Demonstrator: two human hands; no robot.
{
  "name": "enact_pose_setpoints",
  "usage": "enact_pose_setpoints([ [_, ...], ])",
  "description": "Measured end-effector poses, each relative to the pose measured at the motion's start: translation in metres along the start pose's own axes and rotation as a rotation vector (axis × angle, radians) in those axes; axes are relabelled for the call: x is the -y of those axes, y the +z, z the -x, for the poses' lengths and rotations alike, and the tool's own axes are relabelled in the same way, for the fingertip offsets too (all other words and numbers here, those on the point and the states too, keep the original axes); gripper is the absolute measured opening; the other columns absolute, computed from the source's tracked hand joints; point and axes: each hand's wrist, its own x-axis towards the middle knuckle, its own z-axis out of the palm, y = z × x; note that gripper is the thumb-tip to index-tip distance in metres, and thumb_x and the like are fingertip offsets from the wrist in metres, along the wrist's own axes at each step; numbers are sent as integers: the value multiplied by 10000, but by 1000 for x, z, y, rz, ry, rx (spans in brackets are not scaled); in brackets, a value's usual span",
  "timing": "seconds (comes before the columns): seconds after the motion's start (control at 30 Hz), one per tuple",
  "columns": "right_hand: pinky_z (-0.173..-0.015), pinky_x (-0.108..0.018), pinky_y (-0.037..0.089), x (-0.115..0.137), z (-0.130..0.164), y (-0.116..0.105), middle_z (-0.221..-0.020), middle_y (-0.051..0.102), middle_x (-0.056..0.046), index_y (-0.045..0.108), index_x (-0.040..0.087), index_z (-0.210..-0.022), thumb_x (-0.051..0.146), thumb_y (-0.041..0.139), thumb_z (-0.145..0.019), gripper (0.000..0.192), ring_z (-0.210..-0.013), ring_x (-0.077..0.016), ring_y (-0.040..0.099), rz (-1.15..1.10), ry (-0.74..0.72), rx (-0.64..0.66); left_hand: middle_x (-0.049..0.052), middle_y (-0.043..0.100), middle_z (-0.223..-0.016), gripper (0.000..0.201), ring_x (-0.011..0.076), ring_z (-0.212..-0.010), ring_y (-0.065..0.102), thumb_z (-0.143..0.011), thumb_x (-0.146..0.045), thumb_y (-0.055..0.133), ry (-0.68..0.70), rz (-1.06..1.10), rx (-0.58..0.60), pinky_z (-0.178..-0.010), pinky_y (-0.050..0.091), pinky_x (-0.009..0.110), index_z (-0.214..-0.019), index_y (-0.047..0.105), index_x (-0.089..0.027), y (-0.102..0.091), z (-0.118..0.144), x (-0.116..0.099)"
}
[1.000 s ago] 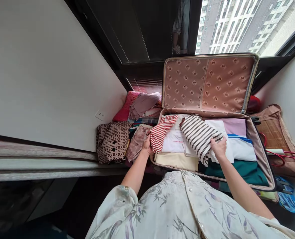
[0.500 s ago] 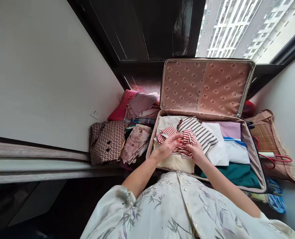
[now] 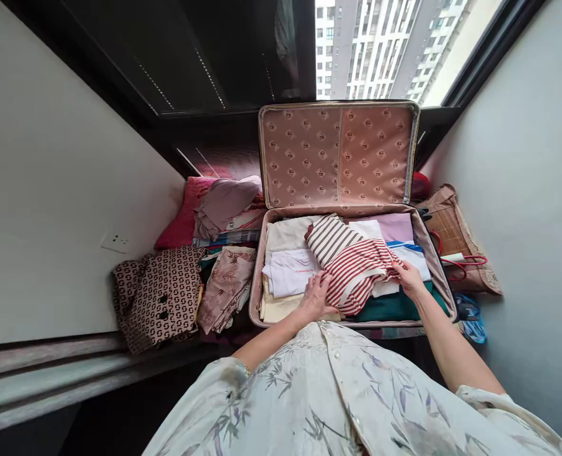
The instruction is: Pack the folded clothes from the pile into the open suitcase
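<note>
Left hand: the left hand (image 3: 315, 294) is laid palm down, fingers spread flat, on the near left edge of the red-and-white striped garment (image 3: 359, 273); nothing is gripped by it, the cloth is only pressed.
Right hand: the right hand (image 3: 409, 278) is closed in a pinch on the right end of the same striped garment, the fabric being held between thumb and fingers.
Striped garment: it is stretched between the two hands, lying on top of the folded clothes inside the open suitcase (image 3: 426, 244).
Beyond the hands: a dark-and-white striped top (image 3: 327, 237) is touched by the far edge of the red-striped garment.
Just left of the left hand: a folded white shirt (image 3: 290, 272) with small red lettering is seen, resting on a cream piece.
Under the right hand: a dark green folded piece (image 3: 390, 309) is partly covered.
Well left of the left hand: a loose pile of clothes (image 3: 224, 278) and a brown patterned garment (image 3: 164, 294) are lying outside the suitcase.
Right of the right hand: a woven bag (image 3: 454, 231) with red handles is set against the wall.
</note>
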Motion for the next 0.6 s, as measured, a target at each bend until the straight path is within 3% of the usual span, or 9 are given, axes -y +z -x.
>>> enact_pose_setpoints([
  [0.07, -923, -416, 562, -8, -3, -4, -1123, 723, -126, 672, 169, -1125, 473, 791, -590, 627, -1025, -268, 668, 102, -148, -40, 162, 394, -1544, 807, 385, -1351, 425, -672, -154, 877, 37, -56, 13, -1150, 376, 578, -1411, 574, -267, 10, 2, -10],
  [0.13, -1113, -466, 454, -13, -9, -10, -1354, 636, -154, 637, 173, -1305, 440, 783, -612, 757, -1261, -305, 571, 318, -369, -15, 151, 476, -1467, 499, 349, -1314, 456, -807, -81, 699, 38, -52, 0, -1144, 383, 540, -1277, 687, -252, 9, 0, -12],
  [0.23, -1184, -500, 375, -17, -20, -20, -1490, 524, -161, 638, 196, -1376, 325, 730, -656, 737, -1383, -324, 478, 628, -608, 202, 116, 592, -1265, 291, 298, -1204, 528, -880, -110, 589, 56, 51, 16, -1091, 432, 478, -1056, 776, -247, -4, -7, -5],
  [0.33, -1130, -477, 429, -16, -29, -23, -1433, 550, -157, 749, 199, -1217, 237, 670, -720, 505, -1313, -310, 539, 773, -664, 336, 92, 638, -1087, 159, 258, -1069, 593, -869, -213, 651, 78, 257, 27, -1013, 480, 415, -941, 790, -236, -17, -18, 1],
  [0.4, -1106, -509, 432, -10, -33, -22, -1375, 593, -152, 801, 210, -1065, 246, 645, -797, 312, -1271, -321, 556, 875, -669, 294, 81, 662, -980, 115, 233, -961, 622, -857, -280, 683, 1, 471, -38, -954, 504, 385, -878, 776, -217, -23, -29, 2],
  [0.47, -1103, -581, 395, 0, -34, -20, -1395, 594, -155, 818, 223, -976, 291, 660, -841, 219, -1303, -369, 509, 995, -680, 234, 61, 685, -886, 136, 209, -871, 632, -834, -330, 711, -165, 742, -167, -899, 519, 364, -838, 739, -197, -29, -41, 1],
  [0.53, -1098, -636, 357, 11, -34, -16, -1501, 527, -158, 809, 251, -1088, 347, 742, -805, 306, -1369, -424, 425, 1084, -698, 233, 43, 711, -856, 182, 188, -827, 640, -783, -335, 749, -333, 1006, -287, -856, 525, 338, -859, 704, -176, -34, -54, -1],
  [0.6, -1102, -642, 351, 23, -31, -9, -1592, 433, -160, 708, 293, -1337, 385, 834, -719, 637, -1413, -443, 375, 1109, -712, 324, 45, 738, -883, 247, 170, -815, 653, -724, -298, 784, -422, 1185, -342, -833, 523, 312, -900, 690, -152, -40, -65, -5],
])
